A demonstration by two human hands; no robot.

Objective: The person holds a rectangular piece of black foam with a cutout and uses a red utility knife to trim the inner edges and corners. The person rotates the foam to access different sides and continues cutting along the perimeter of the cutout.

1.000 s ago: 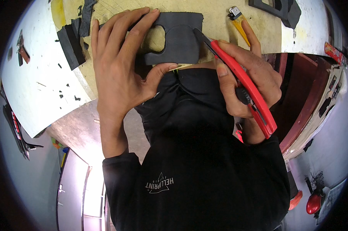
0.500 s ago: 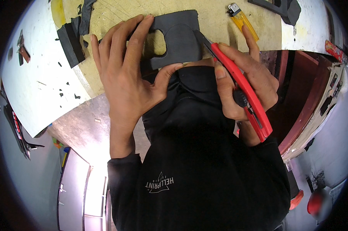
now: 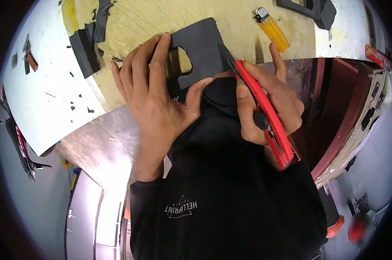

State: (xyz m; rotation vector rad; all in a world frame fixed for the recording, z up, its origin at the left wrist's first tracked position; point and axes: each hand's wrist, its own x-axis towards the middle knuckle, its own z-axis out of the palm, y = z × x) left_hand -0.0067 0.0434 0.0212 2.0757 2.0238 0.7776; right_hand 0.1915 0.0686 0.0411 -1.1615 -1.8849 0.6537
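A dark grey foam-like piece [image 3: 202,52] with a rounded cutout on its left side lies at the table's near edge. My left hand [image 3: 159,97] holds it, the fingers over its left end and the thumb against its near edge. In my right hand [image 3: 276,97] is a red utility knife [image 3: 265,104], the fingers closed round its handle. The knife's dark blade meets the right edge of the piece. My right little finger sticks out away from the handle.
A yellow lighter [image 3: 274,32] lies beyond my right hand. Dark offcuts [image 3: 85,50] are at the left, with small scraps on the white surface [image 3: 44,108]. Another dark cut piece [image 3: 321,15] sits at the far right. A folding tool [image 3: 30,58] rests far left.
The grey piece has turned slightly counterclockwise. My left hand has shifted right and nearer with it. My right hand and the knife have moved a little left and toward me.
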